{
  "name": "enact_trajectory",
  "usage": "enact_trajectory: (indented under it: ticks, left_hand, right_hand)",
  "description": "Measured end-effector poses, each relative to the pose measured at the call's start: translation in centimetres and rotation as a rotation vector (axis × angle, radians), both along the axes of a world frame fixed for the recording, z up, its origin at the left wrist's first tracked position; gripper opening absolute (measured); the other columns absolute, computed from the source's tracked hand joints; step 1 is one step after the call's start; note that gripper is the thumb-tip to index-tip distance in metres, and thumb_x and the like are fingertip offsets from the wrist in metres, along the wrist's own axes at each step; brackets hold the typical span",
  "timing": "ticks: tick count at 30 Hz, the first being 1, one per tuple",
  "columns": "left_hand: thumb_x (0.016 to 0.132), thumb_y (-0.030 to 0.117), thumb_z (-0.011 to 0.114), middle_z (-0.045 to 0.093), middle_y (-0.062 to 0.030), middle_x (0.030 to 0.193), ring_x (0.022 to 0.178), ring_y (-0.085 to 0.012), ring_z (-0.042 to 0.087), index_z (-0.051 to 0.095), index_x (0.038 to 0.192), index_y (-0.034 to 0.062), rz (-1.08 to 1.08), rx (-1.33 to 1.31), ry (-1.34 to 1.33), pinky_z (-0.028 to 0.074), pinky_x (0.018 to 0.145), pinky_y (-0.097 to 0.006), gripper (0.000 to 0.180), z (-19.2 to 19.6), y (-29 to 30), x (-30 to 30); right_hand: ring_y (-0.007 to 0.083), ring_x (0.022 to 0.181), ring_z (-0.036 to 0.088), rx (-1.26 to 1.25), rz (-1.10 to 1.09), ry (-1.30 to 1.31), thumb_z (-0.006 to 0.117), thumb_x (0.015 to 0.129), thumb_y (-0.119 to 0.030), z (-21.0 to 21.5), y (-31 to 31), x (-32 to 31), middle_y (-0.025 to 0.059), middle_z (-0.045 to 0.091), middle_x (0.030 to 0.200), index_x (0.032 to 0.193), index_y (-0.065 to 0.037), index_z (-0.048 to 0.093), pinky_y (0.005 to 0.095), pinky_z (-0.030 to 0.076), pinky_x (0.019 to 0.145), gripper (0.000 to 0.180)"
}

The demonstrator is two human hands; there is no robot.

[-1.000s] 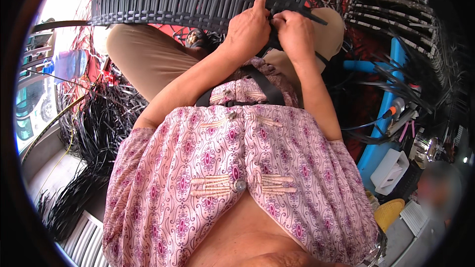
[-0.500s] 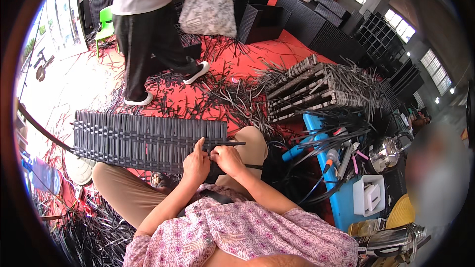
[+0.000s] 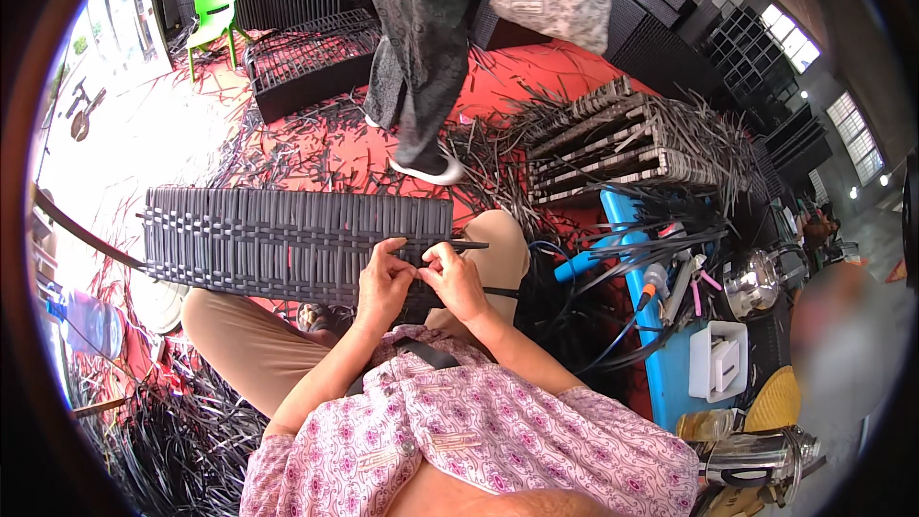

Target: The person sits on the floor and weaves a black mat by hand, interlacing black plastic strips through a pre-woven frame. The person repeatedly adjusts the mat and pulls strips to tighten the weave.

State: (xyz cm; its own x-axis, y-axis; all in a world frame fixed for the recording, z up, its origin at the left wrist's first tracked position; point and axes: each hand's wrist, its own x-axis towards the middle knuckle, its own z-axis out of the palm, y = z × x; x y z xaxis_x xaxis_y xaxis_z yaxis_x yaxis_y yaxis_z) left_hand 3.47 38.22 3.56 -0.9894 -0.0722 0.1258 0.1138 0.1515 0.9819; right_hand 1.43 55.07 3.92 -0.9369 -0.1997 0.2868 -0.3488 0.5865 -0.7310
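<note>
A black woven panel [image 3: 287,247] of flat plastic strips lies across my lap, its right end by my right knee. My left hand [image 3: 383,284] rests against its lower right part, fingers bent and pinched together. Right beside it, my right hand [image 3: 457,284] is closed too, thumb and fingertips meeting those of the left. What they pinch is too small to make out. Just above the right hand, a dark strip end [image 3: 469,245] sticks out past the panel's edge. Another black strip [image 3: 500,292] runs from near that hand across my knee.
Loose black strips [image 3: 182,440] pile up at lower left. On my right stands a blue bench [image 3: 670,378] with tools, strips and a white box [image 3: 718,391]. Ahead are a stacked woven frame [image 3: 603,158], a walking person [image 3: 416,48] carrying a bag, and a green chair [image 3: 212,17].
The person ahead has walked rightward with the bag, uncovering a black woven frame behind. My left index finger, stretched out before, is now bent, and my fingertips have come together.
</note>
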Motion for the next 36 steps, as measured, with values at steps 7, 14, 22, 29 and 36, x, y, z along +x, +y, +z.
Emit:
enact_trajectory:
  ticks: [7, 14, 22, 29, 36]
  left_hand:
    - [0.086, 0.000, 0.071, 0.074, -0.0096, 0.084, 0.077, -0.0166, 0.071, 0.058, 0.131, 0.0014, -0.032, 0.089, -0.054, 0.056, 0.073, -0.031, 0.046, -0.8, -0.4, -1.0]
    - [0.087, 0.004, 0.067, 0.071, -0.0103, 0.080, 0.076, -0.0216, 0.072, 0.060, 0.124, 0.0035, 0.009, -0.027, 0.044, 0.056, 0.070, -0.036, 0.038, -1.4, -0.5, -0.6]
    - [0.088, 0.001, 0.070, 0.073, -0.0109, 0.087, 0.078, -0.0185, 0.070, 0.061, 0.120, 0.0001, 0.096, -0.074, -0.010, 0.056, 0.072, -0.031, 0.032, -0.1, -1.2, 0.2]
    - [0.090, 0.002, 0.070, 0.072, -0.0030, 0.089, 0.079, -0.0068, 0.064, 0.065, 0.120, 0.0025, 0.182, -0.144, 0.090, 0.052, 0.072, -0.024, 0.030, 2.9, -5.7, 0.8]
    - [0.090, 0.002, 0.070, 0.071, -0.0061, 0.083, 0.073, -0.0156, 0.070, 0.063, 0.121, 0.0066, 0.083, -0.261, 0.272, 0.055, 0.067, -0.030, 0.033, 8.2, -4.8, 2.4]
  right_hand:
    - [0.0332, 0.074, 0.073, 0.073, 0.066, 0.024, 0.081, 0.085, -0.013, 0.5, 0.0, -0.6, 0.0105, 0.071, 0.076, 0.107, -0.008, 0.060, 0.0452, 0.057, 0.065, 0.031]
    - [0.0356, 0.077, 0.073, 0.056, 0.051, -0.042, 0.081, 0.087, -0.018, 1.3, -0.4, 0.4, 0.0136, 0.072, 0.082, 0.109, -0.009, 0.062, 0.0459, 0.058, 0.067, 0.031]
    - [0.0242, 0.092, 0.074, -0.062, 0.138, -0.098, 0.078, 0.086, -0.003, 1.7, 1.3, 1.8, 0.0122, 0.074, 0.103, 0.124, -0.006, 0.063, 0.0368, 0.059, 0.076, 0.041]
    - [0.0227, 0.091, 0.073, -0.078, 0.011, 0.086, 0.075, 0.090, -0.003, 3.9, -0.1, 2.6, 0.0096, 0.074, 0.103, 0.114, -0.006, 0.070, 0.0336, 0.059, 0.074, 0.025]
    - [0.0173, 0.086, 0.073, -0.269, 0.384, 0.042, 0.075, 0.096, -0.017, 5.5, -3.2, -0.1, 0.0092, 0.075, 0.100, 0.111, -0.005, 0.075, 0.0287, 0.056, 0.074, 0.019]
